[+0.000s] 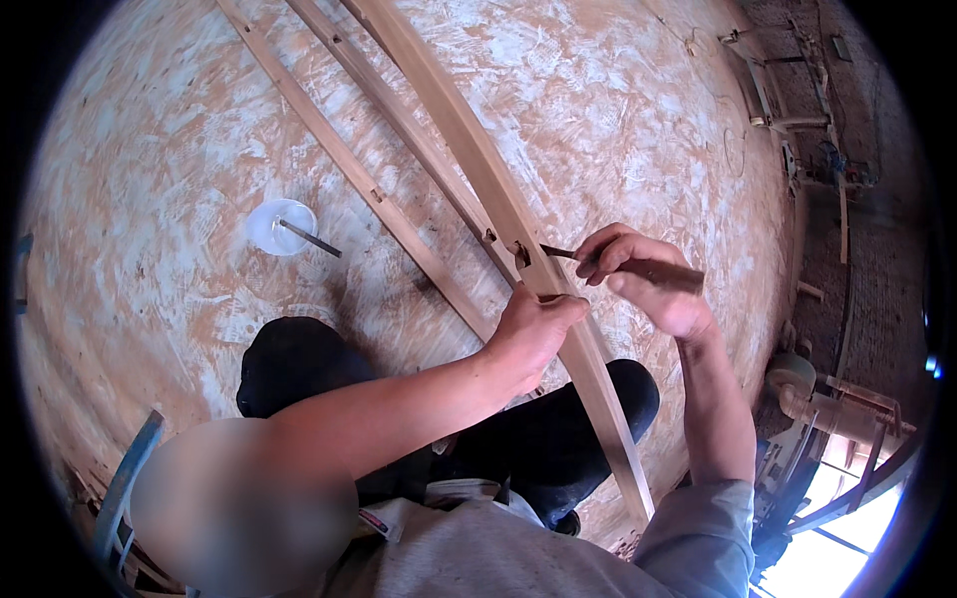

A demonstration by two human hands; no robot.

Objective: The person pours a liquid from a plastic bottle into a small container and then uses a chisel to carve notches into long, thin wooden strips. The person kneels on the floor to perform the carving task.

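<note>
A long pale wooden beam (469, 149) slants from the top of the view down past my knee. My left hand (530, 334) is closed around it, just below a dark mortise (521, 255) cut in its face. In my right hand (676, 311) is a chisel (666, 274) with a wooden handle, the fingers wrapped round it. Its thin dark blade points left and meets the right edge of the beam beside the mortise. The far end of the blade is hidden at the wood.
Two more slotted wooden rails (329, 154) (409, 135) lie to the left, roughly alongside the beam. Farther left is a white round dish (269, 227) with a dark stick (311, 238) across its rim. Machinery (797, 389) stands along the right side. A blue curved bar (130, 478) rises lower left.
</note>
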